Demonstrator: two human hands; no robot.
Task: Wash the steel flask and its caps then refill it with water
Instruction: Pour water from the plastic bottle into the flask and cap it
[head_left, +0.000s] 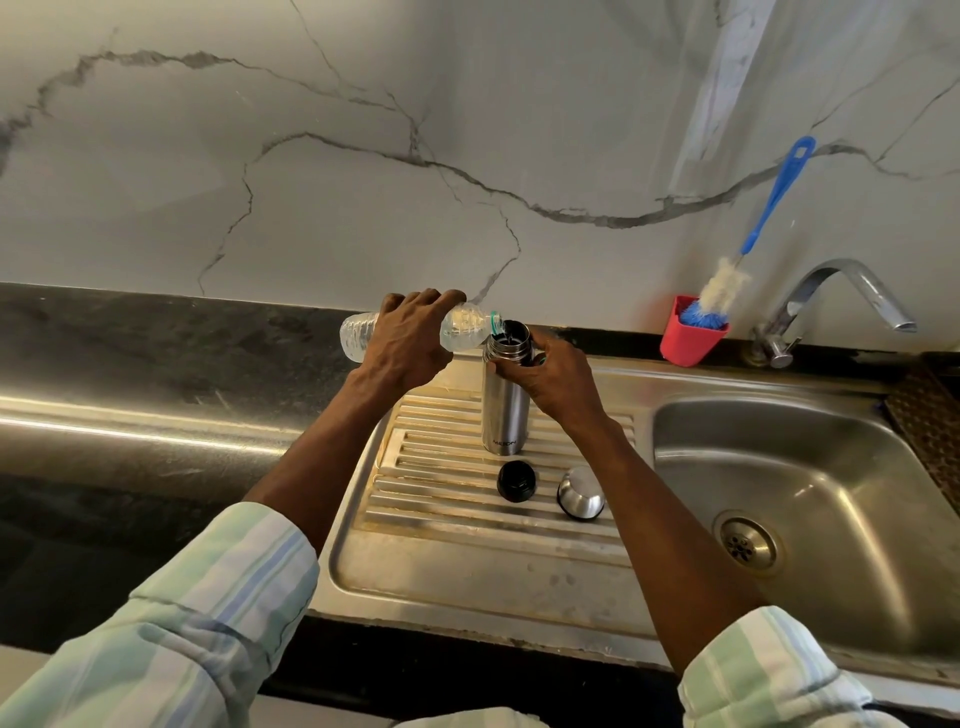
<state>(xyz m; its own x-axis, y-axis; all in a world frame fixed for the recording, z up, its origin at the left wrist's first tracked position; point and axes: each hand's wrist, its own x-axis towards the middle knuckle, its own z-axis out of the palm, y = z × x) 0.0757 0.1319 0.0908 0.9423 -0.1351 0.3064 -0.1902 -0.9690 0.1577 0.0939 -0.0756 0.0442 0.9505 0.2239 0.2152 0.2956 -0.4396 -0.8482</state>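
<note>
On the steel drainboard (467, 566) left of the sink basin, the steel flask (505, 410) is stood upright, its neck gripped by curled fingers of the right hand (553, 376). A clear plastic bottle (462, 327) is held tilted at its mouth by the left hand (405, 343), fingers wrapped round; water seemingly is poured. Nearer lie the black inner cap (516, 481) and steel outer cap (581, 492).

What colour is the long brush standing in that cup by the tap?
Blue handle, white and blue bristles on the brush; the head view shows it.

Both hands reach forward, the left hand (402, 343) curled overhand in a grip, the right hand (553, 376) wrapped sideways.
</note>
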